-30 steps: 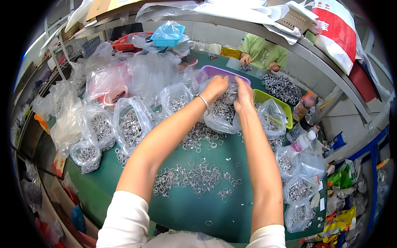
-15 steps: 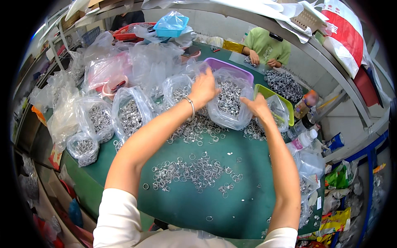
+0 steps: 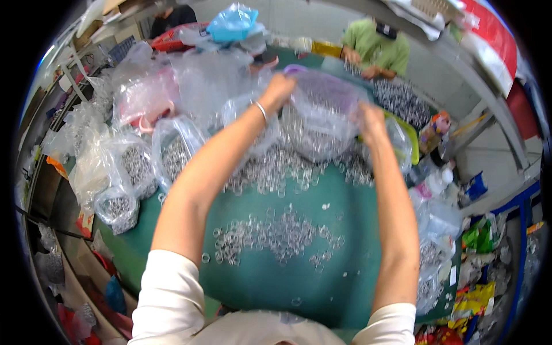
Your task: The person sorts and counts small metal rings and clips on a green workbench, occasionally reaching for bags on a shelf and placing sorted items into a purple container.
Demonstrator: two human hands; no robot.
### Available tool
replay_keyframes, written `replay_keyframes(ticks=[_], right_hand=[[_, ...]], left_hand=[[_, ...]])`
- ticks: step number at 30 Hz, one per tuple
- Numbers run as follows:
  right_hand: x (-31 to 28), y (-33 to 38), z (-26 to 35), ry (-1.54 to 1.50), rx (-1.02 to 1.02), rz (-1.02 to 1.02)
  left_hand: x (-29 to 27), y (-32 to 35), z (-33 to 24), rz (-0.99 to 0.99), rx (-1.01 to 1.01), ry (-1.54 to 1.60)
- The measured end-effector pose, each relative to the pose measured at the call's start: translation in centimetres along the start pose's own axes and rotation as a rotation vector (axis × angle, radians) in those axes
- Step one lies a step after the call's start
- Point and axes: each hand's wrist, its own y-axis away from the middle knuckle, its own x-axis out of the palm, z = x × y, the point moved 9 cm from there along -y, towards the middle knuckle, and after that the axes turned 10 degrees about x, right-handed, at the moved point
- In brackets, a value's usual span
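Both hands [image 3: 277, 92] [image 3: 371, 118] grip ring-filled clear bag [image 3: 322, 123].

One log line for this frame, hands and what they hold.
left hand: grips clear ring-filled bag | right hand: grips same bag | bag: lifted above green table | loose metal rings: scattered below

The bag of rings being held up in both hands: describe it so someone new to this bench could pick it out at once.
Start at the green table and go to its far middle, past the loose rings. There the left hand and right hand grip the two top corners of a clear plastic bag holding metal rings. Unlike the neighbouring bags resting on the table, it is stretched open between the hands.
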Motion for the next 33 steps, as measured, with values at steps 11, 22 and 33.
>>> replay_keyframes(ticks=[11, 22, 33], right_hand=[[-1.8, 10.7, 2.0, 0.365, -0.140, -0.005], [-8.7, 31.7, -12.5, 1.062, -0.320, 0.207], [-6.2, 37.0, -15.2, 0.971, -0.288, 0.366]], left_hand=[[-3.4, 3.0, 0.7, -0.329, 0.043, -0.408], [6.3, 42.9, -3.8, 0.948, 0.396, -0.297], [7.7, 46.3, -2.4, 0.844, 0.361, -0.339]])
